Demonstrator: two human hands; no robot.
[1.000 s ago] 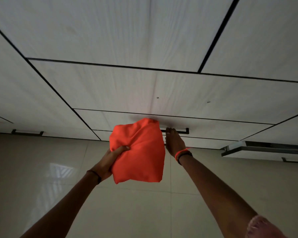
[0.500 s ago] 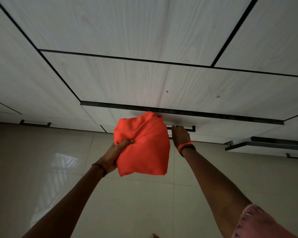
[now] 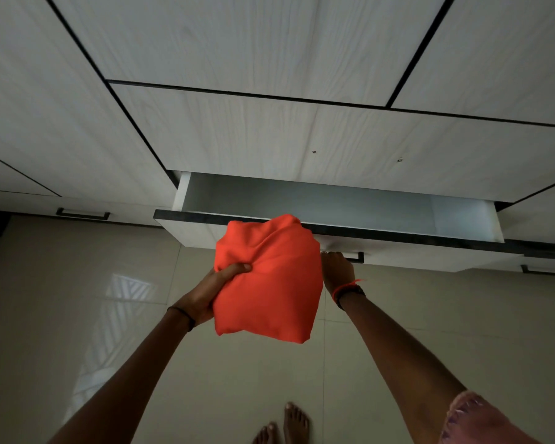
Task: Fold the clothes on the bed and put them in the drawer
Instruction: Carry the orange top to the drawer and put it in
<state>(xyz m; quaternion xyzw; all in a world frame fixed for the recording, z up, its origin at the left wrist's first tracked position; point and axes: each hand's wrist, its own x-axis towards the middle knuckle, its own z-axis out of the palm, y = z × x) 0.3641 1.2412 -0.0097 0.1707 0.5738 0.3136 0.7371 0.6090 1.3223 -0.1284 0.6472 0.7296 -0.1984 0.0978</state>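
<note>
Wardrobe (image 3: 269, 43), one drawer (image 3: 366, 203); left hand (image 3: 210, 291) grips one cloth (image 3: 269, 277); right hand (image 3: 337, 270), handle (image 3: 358, 258).

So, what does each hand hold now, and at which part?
The left hand grips the folded orange cloth at its left edge; the right hand holds the drawer handle.

Left hand (image 3: 202, 294) holds the cloth (image 3: 269, 280) before the drawer (image 3: 334, 200), right hand (image 3: 336, 271) seemingly at its handle (image 3: 358, 258).
</note>
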